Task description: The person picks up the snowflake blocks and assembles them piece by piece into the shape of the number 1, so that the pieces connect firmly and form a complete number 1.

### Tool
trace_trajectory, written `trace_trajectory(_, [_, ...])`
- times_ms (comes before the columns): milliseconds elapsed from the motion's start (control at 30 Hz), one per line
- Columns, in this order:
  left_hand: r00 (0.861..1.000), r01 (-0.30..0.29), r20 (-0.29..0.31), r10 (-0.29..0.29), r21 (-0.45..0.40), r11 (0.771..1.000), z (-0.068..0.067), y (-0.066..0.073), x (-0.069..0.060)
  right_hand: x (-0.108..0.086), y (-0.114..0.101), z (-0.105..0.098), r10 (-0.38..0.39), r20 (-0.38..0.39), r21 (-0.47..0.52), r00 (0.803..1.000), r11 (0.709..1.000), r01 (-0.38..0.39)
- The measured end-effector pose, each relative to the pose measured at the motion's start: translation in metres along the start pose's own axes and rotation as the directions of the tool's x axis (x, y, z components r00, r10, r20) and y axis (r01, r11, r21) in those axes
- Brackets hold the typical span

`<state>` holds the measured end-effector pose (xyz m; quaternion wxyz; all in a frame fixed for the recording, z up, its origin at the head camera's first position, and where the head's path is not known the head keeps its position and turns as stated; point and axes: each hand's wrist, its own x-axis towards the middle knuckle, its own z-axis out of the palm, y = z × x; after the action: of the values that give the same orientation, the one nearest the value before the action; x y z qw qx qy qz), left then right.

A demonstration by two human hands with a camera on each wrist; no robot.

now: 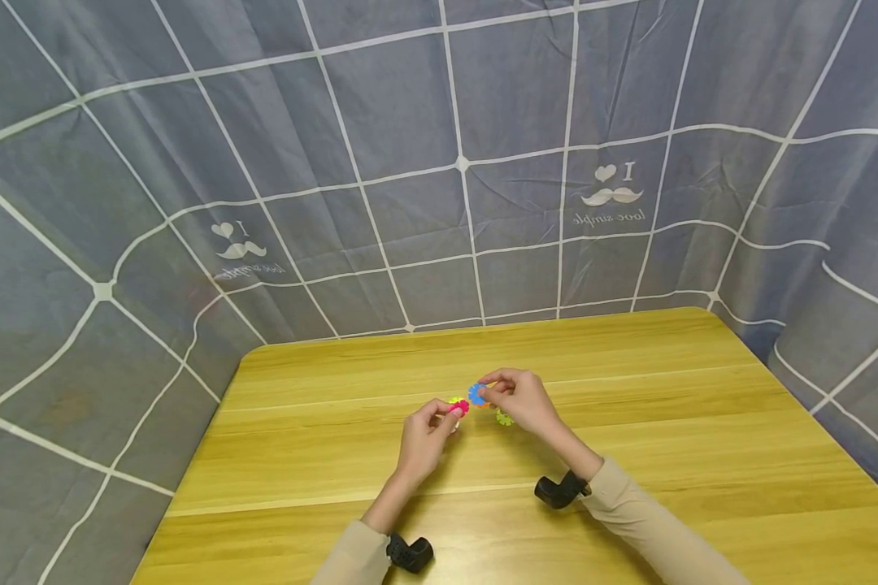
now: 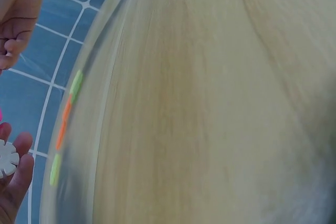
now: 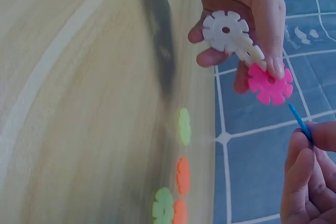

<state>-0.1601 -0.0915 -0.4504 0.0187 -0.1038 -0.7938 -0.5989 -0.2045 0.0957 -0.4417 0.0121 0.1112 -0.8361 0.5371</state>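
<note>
Left hand (image 1: 422,439): forearm slanting from the near edge toward the far right; thumb and fingers pinching a pink notched disc (image 3: 270,84), thumb on its face.

Right hand (image 1: 524,404): forearm slanting from the near right toward the far left; thumb and index finger pinching a blue notched disc (image 1: 476,395), remaining fingers curled inward.

Pink disc: end piece of a short linked chain, above the middle of the wooden table (image 1: 322,487). A cream piece (image 3: 251,51) connects it to a white notched disc (image 3: 226,30). Chain's long axis runs from the white disc, nearer, to the pink disc, farther.

Blue disc: just right of the pink disc, a slight gap between them; broad face to the head view, thin edge to the right wrist view, where one end of that edge points toward the pink rim.

Loose discs, in a rough row on the table beyond the hands: two orange discs (image 3: 182,175), a yellow-green disc (image 3: 184,126), a green disc (image 3: 163,206).

Surroundings: beige sleeves (image 1: 658,520); black wrist cameras (image 1: 558,492); grey curtain (image 1: 402,97) with white grid lines, along the far side.
</note>
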Motion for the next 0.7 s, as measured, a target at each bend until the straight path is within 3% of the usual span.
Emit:
trace_trajectory(200, [1.000, -0.023, 0.000, 0.023, 0.025, 0.999, 0.002, 0.005, -0.002, 0.000, -0.001, 0.003, 0.008, -0.006, 0.029, 1.000, 1.000, -0.007])
trace_trajectory(367, [0.999, -0.042, -0.008, 0.042, 0.028, 0.999, 0.004, 0.001, -0.001, 0.000, -0.003, 0.004, 0.016, -0.013, 0.020, 1.000, 1.000, -0.016])
trace_trajectory(600, [0.996, -0.065, -0.050, 0.068, 0.066, 0.996, 0.011, -0.033, 0.010, 0.000, -0.005, 0.005, 0.062, 0.012, 0.026, 0.998, 0.998, -0.063])
trace_trajectory(700, [0.993, -0.094, -0.066, 0.100, 0.087, 0.992, 0.011, -0.036, 0.011, 0.000, -0.006, 0.005, 0.065, 0.023, 0.027, 0.998, 0.997, -0.066])
